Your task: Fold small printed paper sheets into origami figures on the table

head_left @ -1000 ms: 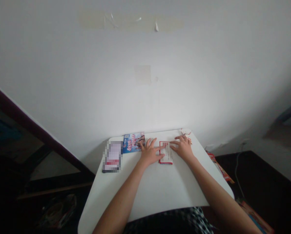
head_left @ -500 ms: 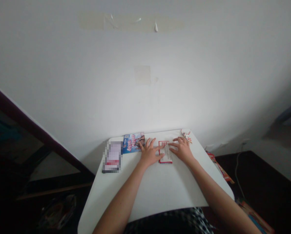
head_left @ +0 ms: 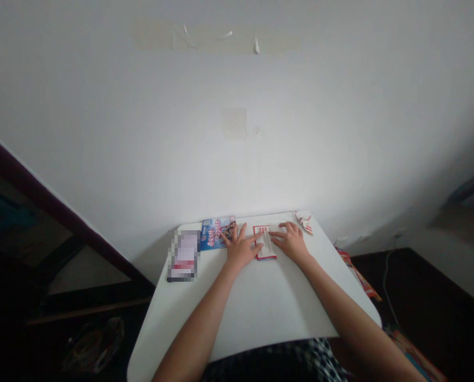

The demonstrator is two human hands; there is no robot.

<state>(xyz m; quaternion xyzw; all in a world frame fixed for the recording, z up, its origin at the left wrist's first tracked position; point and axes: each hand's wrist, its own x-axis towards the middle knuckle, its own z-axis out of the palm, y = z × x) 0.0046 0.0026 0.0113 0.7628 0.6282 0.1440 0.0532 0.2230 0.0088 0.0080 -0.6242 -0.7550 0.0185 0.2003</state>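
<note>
A small white card or folded leaflet with red edges and red print (head_left: pixel 266 248) lies flat on the white table (head_left: pixel 261 302). My left hand (head_left: pixel 240 248) is spread at its left side, with thumb and index finger on or over the left edge. Other fingers of that hand reach across the corner of a blue printed booklet (head_left: pixel 213 234). On the card's right side, my right hand (head_left: pixel 293 241) has its fingers apart, and its index fingertip meets the card's right edge. Whether the leaflet has several layers is too small to tell.
A phone-like item (head_left: pixel 184 255), blurred out, lies at the table's left edge. At the back right corner sits a crumpled white and red wrapper (head_left: pixel 304 223). The wall (head_left: pixel 237 175) rises right behind the table. Colourful packages (head_left: pixel 358 273) are down beyond the right edge.
Both hands and the red-edged leaflet have shifted slightly left and toward the wall. The left fingers now spread further over the blue booklet.
</note>
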